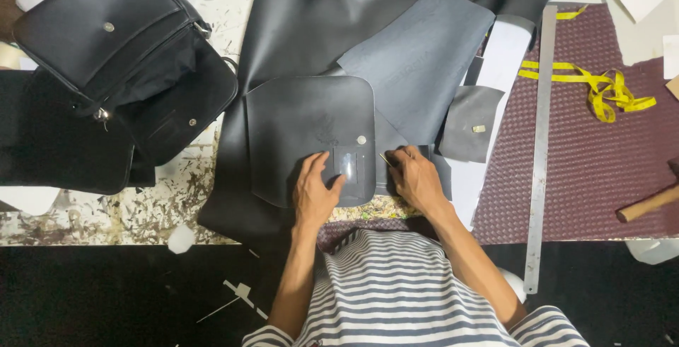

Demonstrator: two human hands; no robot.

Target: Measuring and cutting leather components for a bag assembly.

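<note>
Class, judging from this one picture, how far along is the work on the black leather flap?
Done: the rounded flap is cut out and carries a metal snap. In hand: the left hand presses a small rectangular patch onto it, while the right hand holds a thin tool beside it. Left: the flap lies apart from the finished bag.

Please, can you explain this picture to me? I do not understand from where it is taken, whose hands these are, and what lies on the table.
One camera, worn on a person's head, looks down at their own bare hands. The left hand presses on a rounded black leather flap with a snap button. The right hand holds a thin pointed tool at its edge. Around lie a large black leather sheet, a finished black bag, a long metal ruler, a yellow measuring tape and a wooden handle.
</note>
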